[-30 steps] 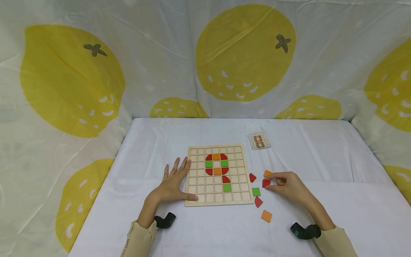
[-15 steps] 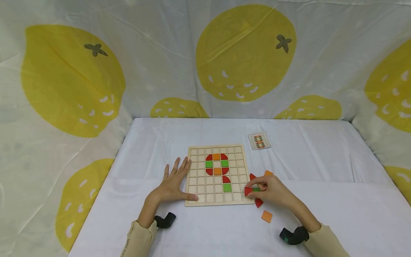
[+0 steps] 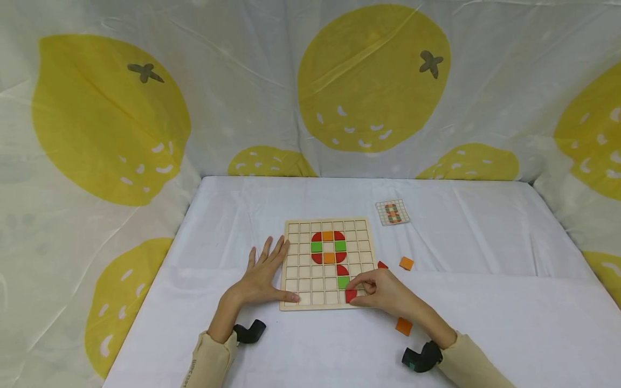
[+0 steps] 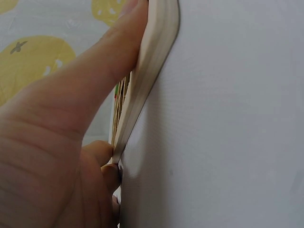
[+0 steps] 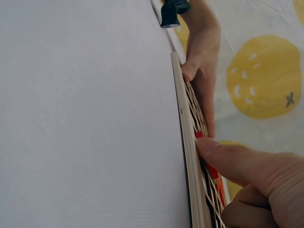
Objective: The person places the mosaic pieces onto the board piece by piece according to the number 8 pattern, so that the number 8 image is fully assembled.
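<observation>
A wooden grid board [image 3: 305, 283] lies on the white cloth, bearing a ring of red quarter-circles, orange squares and green squares. Below the ring sit another red quarter-circle [image 3: 342, 270] and a green square [image 3: 343, 282]. My right hand [image 3: 385, 293] pinches a red piece [image 3: 350, 296] between thumb and fingers, over the board's bottom row just under that green square. In the right wrist view the red piece [image 5: 198, 135] shows at the thumb tip. My left hand [image 3: 257, 283] rests spread along the board's left edge, thumb on the lower left corner.
A small pattern card [image 3: 392, 212] lies beyond the board's right corner. To the right are an orange square [image 3: 406, 263], another orange square [image 3: 404, 326] nearer me, and a partly covered red piece [image 3: 383, 264]. Lemon-printed cloth [image 3: 371, 81] hangs behind the table.
My right hand has carried the red piece leftward from the loose pieces onto the board's bottom row. It now covers some loose pieces. The left hand has stayed in place.
</observation>
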